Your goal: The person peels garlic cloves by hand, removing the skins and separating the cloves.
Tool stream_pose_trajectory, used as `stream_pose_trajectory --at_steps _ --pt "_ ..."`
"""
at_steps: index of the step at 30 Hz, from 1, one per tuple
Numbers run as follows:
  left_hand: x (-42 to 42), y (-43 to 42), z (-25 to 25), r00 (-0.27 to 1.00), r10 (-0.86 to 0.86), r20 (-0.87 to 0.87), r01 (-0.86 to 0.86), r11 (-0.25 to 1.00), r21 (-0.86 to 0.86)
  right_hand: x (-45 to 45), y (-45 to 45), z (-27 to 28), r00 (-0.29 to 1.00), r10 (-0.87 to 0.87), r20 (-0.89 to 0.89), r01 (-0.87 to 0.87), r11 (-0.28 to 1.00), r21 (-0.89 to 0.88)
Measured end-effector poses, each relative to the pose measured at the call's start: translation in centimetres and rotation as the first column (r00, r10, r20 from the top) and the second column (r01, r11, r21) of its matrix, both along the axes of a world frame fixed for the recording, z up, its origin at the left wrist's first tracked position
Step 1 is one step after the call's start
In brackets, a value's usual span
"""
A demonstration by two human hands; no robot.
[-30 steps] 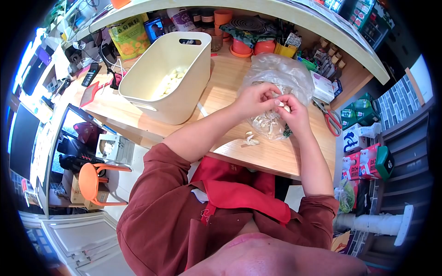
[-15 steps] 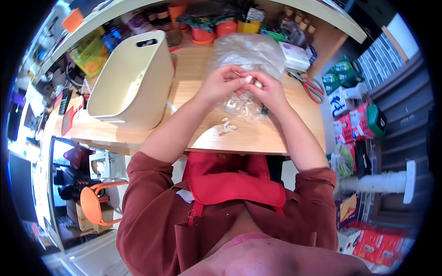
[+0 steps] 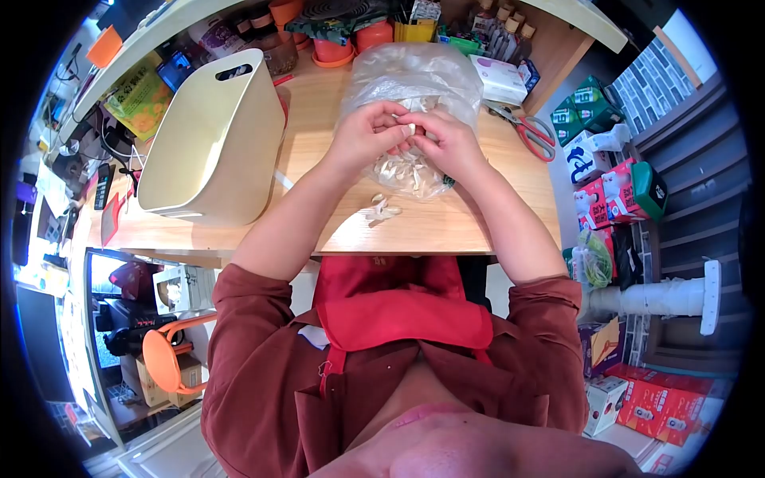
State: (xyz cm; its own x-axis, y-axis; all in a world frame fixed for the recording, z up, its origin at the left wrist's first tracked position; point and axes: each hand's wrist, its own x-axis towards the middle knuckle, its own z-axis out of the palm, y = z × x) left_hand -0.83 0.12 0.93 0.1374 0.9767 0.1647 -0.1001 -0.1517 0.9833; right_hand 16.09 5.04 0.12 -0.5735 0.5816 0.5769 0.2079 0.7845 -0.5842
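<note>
Both hands meet over a clear plastic bag holding pale pieces that look like garlic cloves and skins. Between the fingertips shows a small whitish garlic clove. My left hand has its fingers curled and pinched at the clove. From the other side, my right hand closes thumb and fingers on the same clove; the exact contact is partly hidden. A few loose cloves lie on the wooden table nearer my body.
A tall cream plastic bin stands at the left of the table. Red-handled scissors and a white box lie to the right. Pots and bottles line the back. An orange chair is below left.
The whole view has shifted slightly with my head. My hands stay together over the bag, with the fingers rearranged around the clove.
</note>
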Motion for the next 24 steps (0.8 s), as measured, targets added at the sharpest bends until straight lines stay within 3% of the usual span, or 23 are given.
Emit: stream_pose_trajectory --at_steps 11,24 --pt "-0.07 -0.16 0.32 1.0 -0.008 -0.024 0.007 0.999 -0.04 -0.06 0.11 -0.09 0.999 0.021 0.042 -0.027 0.991 0.133" --pt "-0.18 0.05 -0.08 1.0 -0.003 -0.005 0.002 0.998 -0.061 0.01 0.05 -0.03 0.999 0.039 0.036 -0.041 0.998 0.054"
